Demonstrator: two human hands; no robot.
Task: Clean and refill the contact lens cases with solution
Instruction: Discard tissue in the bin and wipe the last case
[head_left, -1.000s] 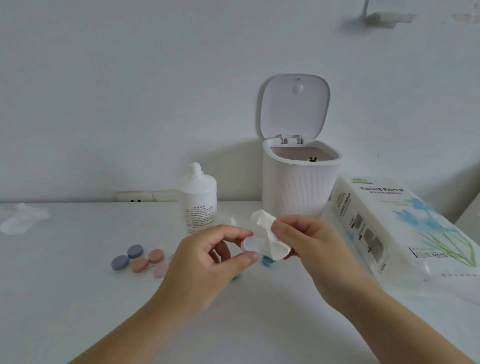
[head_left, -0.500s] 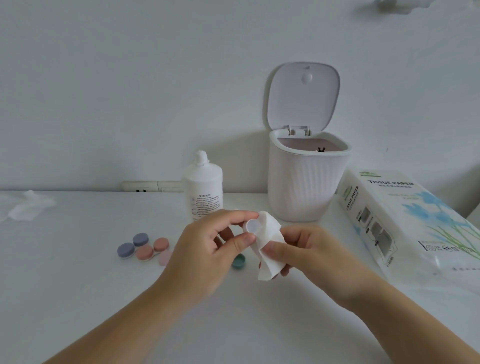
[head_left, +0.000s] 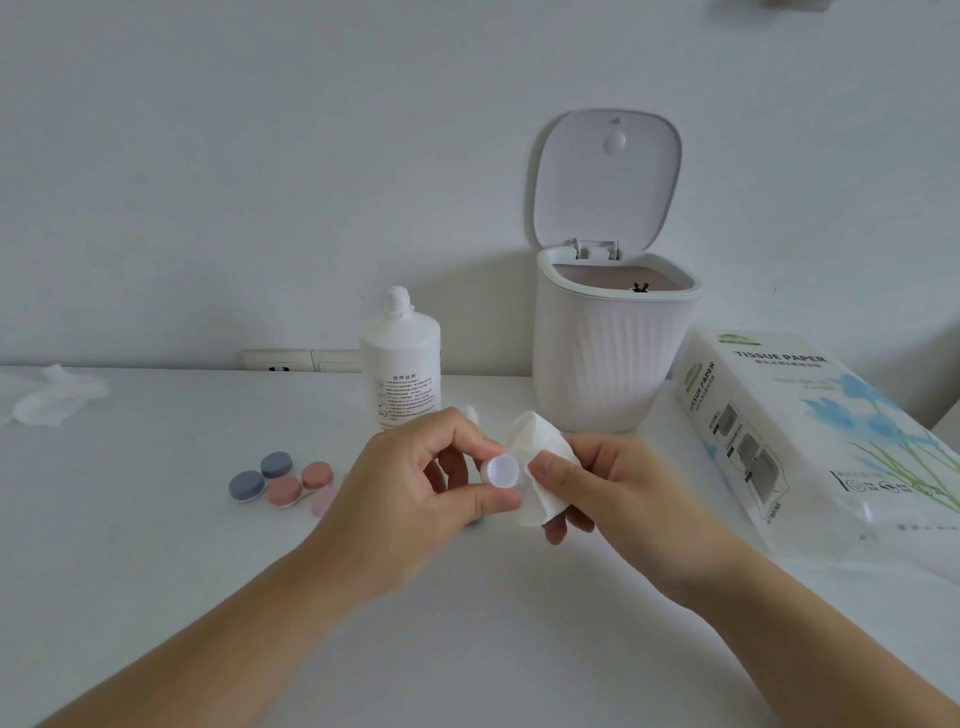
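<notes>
Two hands meet over the white table (head_left: 156, 597), in front of the small white bin (head_left: 613, 358) whose lid stands open against the wall. The left hand (head_left: 410, 499) pinches a pale, translucent lens case (head_left: 500, 471) between thumb and fingers, one round well turned toward the camera, in front of the bin and a little to its left. The right hand (head_left: 608, 488) grips a folded white tissue (head_left: 540, 467), thumb pressed on its front and fingers curled behind; the tissue touches the right edge of the case.

Just left of the bin stands the white solution bottle (head_left: 401, 364), upright, its printed label facing forward. A small white piece (head_left: 471, 413) shows just above the left hand's knuckles, too hidden to identify. Further left of the bin and nearer the camera, three more cases lie together on the table: a grey-blue pair (head_left: 262, 475), a salmon-pink pair (head_left: 301, 483) touching it, and a pale pink piece (head_left: 324, 501) partly hidden behind the left hand. A sliver of teal (head_left: 474, 521) peeks out under that hand.

Right of the bin lies a pack of tissue paper (head_left: 810, 447) printed with blue flowers, close beside the bin's wall. Far to the left of the bin, at the table's edge, lies a crumpled tissue (head_left: 52, 400). A wall socket (head_left: 291, 360) sits behind the bottle, left of the bin
</notes>
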